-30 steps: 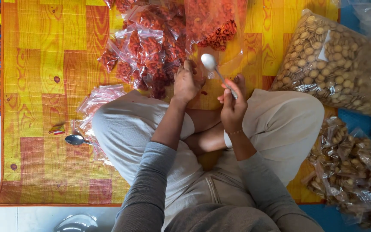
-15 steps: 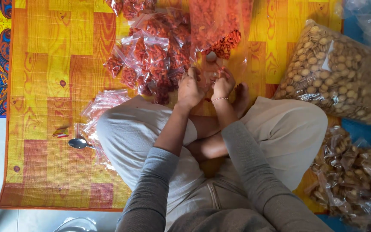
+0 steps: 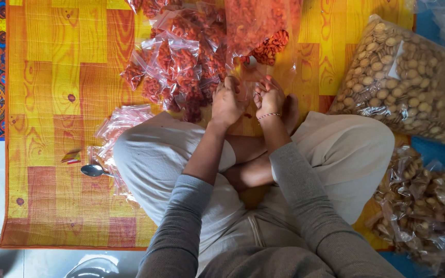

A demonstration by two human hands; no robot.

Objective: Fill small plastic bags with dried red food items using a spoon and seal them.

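Head view: a person is seen seated cross-legged on a yellow-orange mat (image 3: pixel 52 77). The big clear bag of red snacks (image 3: pixel 258 31) is taken as the landmark. Just below its mouth, both hands are found side by side. The left hand (image 3: pixel 226 102) is closed on a small clear bag (image 3: pixel 245 85), held at the landmark's opening. The right hand (image 3: pixel 270 97) is curled shut on a spoon handle, with the spoon bowl (image 3: pixel 253 61) now pushed into the red snacks; a second ago the spoon was raised clear above the lap. A scooping stroke is judged to be in hand.

To the left of the landmark, a heap of filled small bags (image 3: pixel 181 62) is noted. Further left and lower, a second spoon (image 3: pixel 92 170) lies beside empty bags (image 3: pixel 119 121). To the right, a large bag of round biscuits (image 3: pixel 403 77) rests.
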